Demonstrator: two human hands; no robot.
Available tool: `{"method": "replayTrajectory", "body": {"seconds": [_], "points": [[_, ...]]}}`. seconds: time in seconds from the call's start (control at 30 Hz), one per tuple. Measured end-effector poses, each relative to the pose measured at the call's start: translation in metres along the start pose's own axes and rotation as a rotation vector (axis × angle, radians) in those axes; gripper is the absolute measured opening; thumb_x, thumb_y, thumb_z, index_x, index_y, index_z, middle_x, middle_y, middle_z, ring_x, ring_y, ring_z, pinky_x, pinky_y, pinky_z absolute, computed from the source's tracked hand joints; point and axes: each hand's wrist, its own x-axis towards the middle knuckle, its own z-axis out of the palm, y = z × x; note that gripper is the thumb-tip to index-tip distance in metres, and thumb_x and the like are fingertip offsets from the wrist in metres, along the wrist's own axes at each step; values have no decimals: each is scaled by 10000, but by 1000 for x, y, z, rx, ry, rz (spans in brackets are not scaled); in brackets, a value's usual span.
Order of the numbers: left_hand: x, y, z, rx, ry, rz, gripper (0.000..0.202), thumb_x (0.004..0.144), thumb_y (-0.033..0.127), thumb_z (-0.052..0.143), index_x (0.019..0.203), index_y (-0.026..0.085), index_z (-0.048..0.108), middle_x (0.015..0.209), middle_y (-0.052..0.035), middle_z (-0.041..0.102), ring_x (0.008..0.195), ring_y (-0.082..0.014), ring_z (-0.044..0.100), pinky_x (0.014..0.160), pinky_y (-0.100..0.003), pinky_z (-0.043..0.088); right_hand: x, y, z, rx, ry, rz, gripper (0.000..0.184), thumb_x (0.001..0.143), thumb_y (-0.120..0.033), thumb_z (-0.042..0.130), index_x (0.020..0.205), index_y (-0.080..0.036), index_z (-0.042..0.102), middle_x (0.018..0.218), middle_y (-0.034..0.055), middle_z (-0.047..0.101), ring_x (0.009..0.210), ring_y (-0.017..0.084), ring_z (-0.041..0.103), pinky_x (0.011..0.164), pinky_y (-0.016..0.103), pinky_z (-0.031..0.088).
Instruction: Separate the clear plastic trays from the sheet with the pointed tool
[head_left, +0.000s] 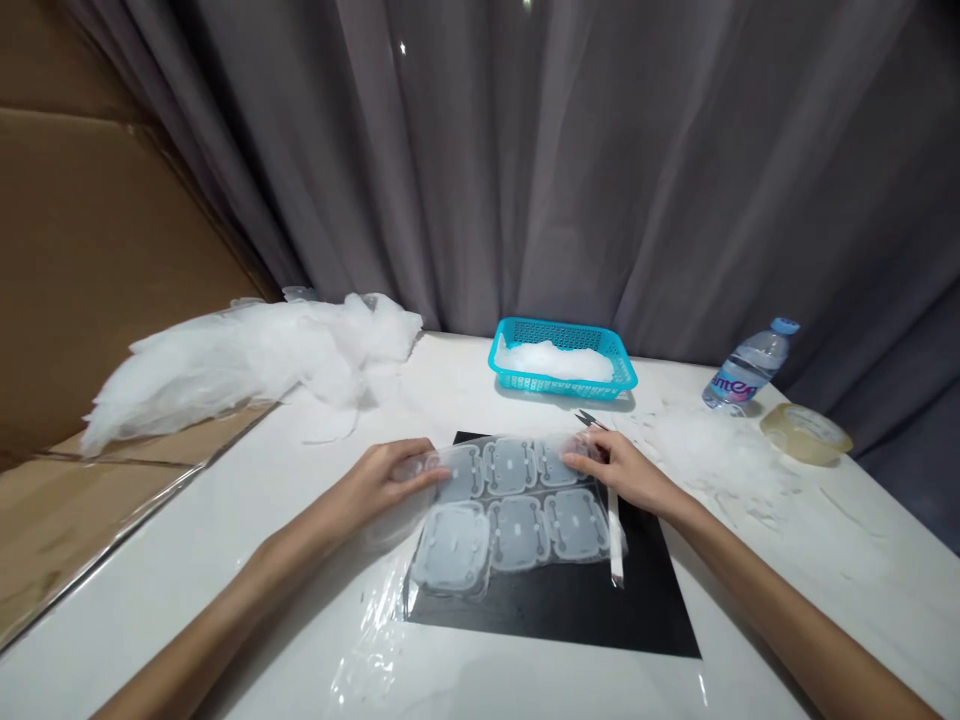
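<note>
A translucent plastic sheet [555, 487] printed with several whitish rounded-square shapes lies across a black board [540, 625]. My left hand [394, 472] pinches its left edge, thumb on top. At the upper right edge my right hand [626, 470] grips the sheet between thumb and fingers. One whitish rounded-square piece [451, 548] at the lower left looks thicker and more opaque than the others. Dark-bladed snips [587, 418] poke out just beyond my right hand; whether that hand holds them or they lie beneath it I cannot tell. A narrow white strip [616, 545] runs below my right hand.
White fluffy sheets [262, 355] are heaped at the left by cardboard [112, 510]. Behind stands a turquoise basket [562, 385] with white material inside. To the right are a water bottle [750, 365], a tape roll [806, 435] and loose white scraps [716, 455]. A grey curtain [480, 170] hangs behind.
</note>
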Motion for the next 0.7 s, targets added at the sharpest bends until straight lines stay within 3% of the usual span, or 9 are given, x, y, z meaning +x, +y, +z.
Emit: {"method": "replayTrajectory", "body": {"seconds": [0.1,0.2,0.23,0.27,0.37,0.43,0.47,0.6,0.7], "points": [[-4,15,-3,8,297,43,323,898,530,701,816,217,693,838,-11,695,797,-210,640,780,-310,477,2,-16,-2,-19,81,-44,414,851,-564,720,698,-194,617,752,-4,504,711,163,462,660,303,435],[-21,39,-11,-62,669,146,268,852,500,779,819,244,710,845,-18,691,812,-214,627,788,-340,504,2,-43,-3,122,176,-157,278,896,-482,683,913,-211,740,986,60,641,842,207,602,696,336,531],[-28,48,-15,-127,702,174,323,814,556,800,788,247,708,787,-17,676,767,-213,612,734,-340,510,2,-51,-4,171,188,-209,244,904,-446,676,974,-229,763,1066,70,665,939,227,637,752,353,563],[-35,56,-17,-220,621,201,428,774,665,786,734,246,708,704,-20,653,689,-207,589,643,-332,499,3,-56,-6,194,186,-257,214,906,-405,672,1007,-249,779,1119,71,685,1043,243,649,823,369,576],[-47,72,-20,-527,28,94,795,718,979,509,683,225,761,589,-74,644,499,-197,547,474,-339,460,6,-50,-9,173,112,-290,198,884,-305,660,1021,-279,801,1208,62,713,1240,260,616,996,415,539],[-44,72,-17,-531,-241,-16,744,781,919,538,760,216,778,655,-92,696,515,-210,602,496,-337,495,9,-32,-8,154,55,-215,204,860,-291,663,1000,-258,806,1237,72,707,1240,263,623,1024,430,523],[-41,69,-14,-466,-290,-45,642,843,831,583,803,219,772,714,-87,719,571,-217,640,533,-326,514,11,-22,-7,145,34,-174,203,848,-296,668,984,-242,808,1225,79,707,1222,263,635,1027,431,521],[-22,42,1,-56,-108,2,381,1015,579,531,1096,255,715,1105,-64,723,966,-242,683,839,-338,547,12,7,-5,101,-17,-111,208,860,-295,634,917,-204,813,1119,88,715,1112,255,675,1023,432,523],[-13,17,10,231,51,51,495,996,597,540,1339,247,611,1298,-110,619,1187,-304,588,1043,-452,470,9,9,-7,76,-5,-86,296,911,-286,544,1048,-221,798,1251,92,678,1195,255,637,974,407,553]]}}
